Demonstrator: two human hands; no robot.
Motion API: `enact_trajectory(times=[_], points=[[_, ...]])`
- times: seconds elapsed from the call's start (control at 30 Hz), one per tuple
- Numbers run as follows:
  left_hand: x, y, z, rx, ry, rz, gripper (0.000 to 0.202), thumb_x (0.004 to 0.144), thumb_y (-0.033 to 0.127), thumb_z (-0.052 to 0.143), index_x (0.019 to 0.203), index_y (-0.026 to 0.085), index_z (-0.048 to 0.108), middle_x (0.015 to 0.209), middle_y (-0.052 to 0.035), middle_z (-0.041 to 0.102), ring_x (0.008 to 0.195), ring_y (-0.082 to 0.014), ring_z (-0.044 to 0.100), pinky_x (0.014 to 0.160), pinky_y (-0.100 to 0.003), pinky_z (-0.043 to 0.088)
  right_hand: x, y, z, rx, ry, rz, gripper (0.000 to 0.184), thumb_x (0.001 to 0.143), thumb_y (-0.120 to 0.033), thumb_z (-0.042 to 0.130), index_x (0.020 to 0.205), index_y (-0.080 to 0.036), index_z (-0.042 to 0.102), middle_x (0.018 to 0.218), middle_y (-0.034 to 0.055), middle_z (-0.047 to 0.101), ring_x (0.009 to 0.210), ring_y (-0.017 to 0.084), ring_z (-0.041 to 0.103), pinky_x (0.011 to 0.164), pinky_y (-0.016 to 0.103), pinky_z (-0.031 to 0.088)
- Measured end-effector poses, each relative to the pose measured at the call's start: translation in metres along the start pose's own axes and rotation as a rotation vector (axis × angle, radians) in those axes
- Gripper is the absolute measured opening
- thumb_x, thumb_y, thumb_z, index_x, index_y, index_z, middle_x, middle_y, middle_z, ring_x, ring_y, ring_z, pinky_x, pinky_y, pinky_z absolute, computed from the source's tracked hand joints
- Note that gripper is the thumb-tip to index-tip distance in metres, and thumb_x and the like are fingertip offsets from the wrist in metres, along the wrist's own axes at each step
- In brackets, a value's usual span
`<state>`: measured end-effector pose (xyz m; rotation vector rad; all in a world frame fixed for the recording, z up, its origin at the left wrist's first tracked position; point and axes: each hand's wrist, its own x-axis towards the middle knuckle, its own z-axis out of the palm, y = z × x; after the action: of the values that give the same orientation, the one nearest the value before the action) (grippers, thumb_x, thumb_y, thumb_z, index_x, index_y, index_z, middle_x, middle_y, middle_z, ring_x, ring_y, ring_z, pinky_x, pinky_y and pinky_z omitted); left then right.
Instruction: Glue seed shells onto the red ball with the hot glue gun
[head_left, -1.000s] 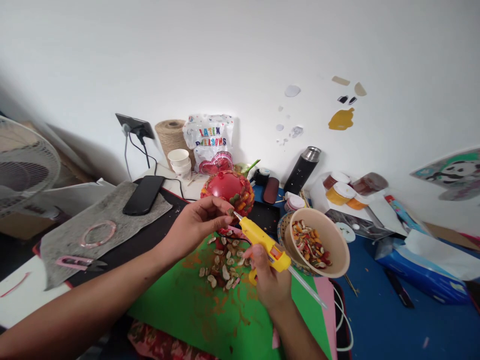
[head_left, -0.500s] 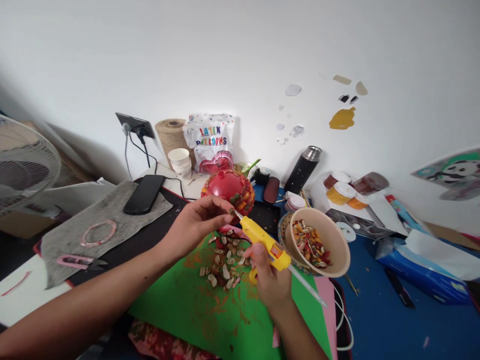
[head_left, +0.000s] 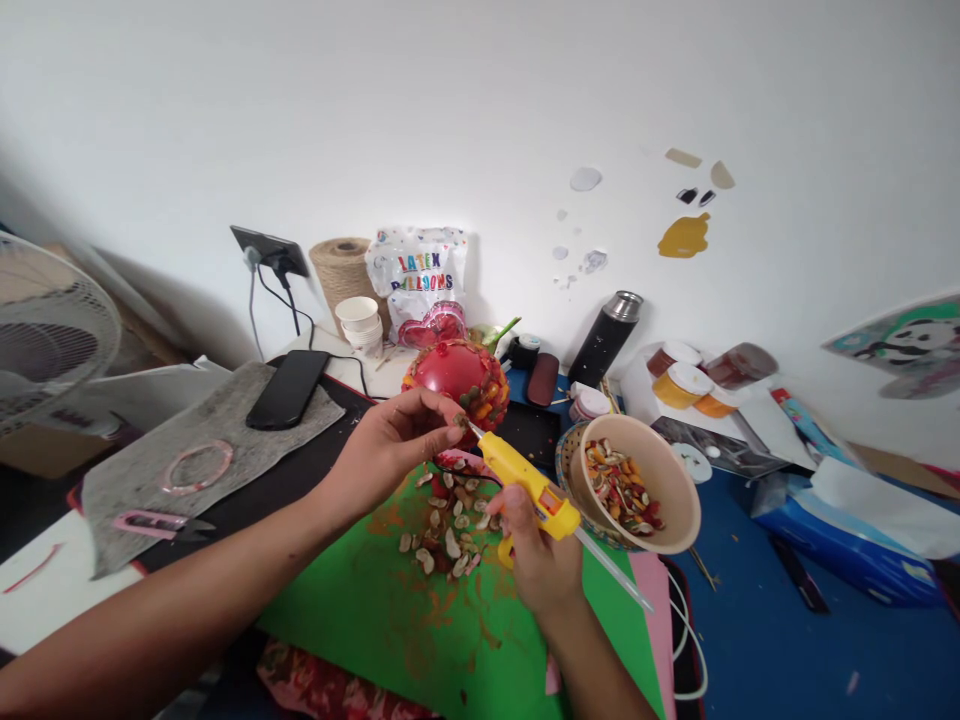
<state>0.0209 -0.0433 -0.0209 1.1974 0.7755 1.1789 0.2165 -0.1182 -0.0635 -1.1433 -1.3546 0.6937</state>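
My left hand (head_left: pixel 390 452) pinches a small shell piece (head_left: pixel 459 423) between thumb and fingers, just in front of a red balloon (head_left: pixel 457 378) partly covered with coloured shell pieces. My right hand (head_left: pixel 536 562) grips a yellow glue gun (head_left: pixel 525 487), its metal tip touching the pinched piece. A glue stick sticks out of the gun's back. Below both hands, loose shell pieces (head_left: pixel 448 520) lie scattered on a green sheet (head_left: pixel 375 610).
A tan bowl (head_left: pixel 661 478) of coloured shells tilts beside the gun. Behind stand a latex balloon bag (head_left: pixel 421 280), twine roll (head_left: pixel 343 268), paper cups (head_left: pixel 360 320), black flask (head_left: pixel 606 338) and jars (head_left: pixel 679 382). A phone (head_left: pixel 289 390) and pink snips (head_left: pixel 154 524) lie left; a fan (head_left: pixel 45 335) stands far left.
Almost nothing has moved. My left hand's pinch and the glue gun's tip have stayed together in front of the balloon, shifting only slightly.
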Motion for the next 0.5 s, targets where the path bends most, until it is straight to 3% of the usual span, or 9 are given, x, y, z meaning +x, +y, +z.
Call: enact_trajectory(times=[0.5], points=[[-0.0005, -0.0014, 0.0003, 0.005, 0.037, 0.032, 0.029, 0.080, 0.035, 0.100, 0.092, 0.018, 0.080, 0.090, -0.0031, 0.078, 0.078, -0.0141, 0.072, 0.072, -0.024, 0.062, 0.0011, -0.0008, -0.0006, -0.039, -0.011, 0.008, 0.058, 0.109, -0.063, 0.058, 0.072, -0.021, 0.071, 0.059, -0.0004, 0.058, 0.050, 0.014, 0.050, 0.049, 0.027, 0.042]])
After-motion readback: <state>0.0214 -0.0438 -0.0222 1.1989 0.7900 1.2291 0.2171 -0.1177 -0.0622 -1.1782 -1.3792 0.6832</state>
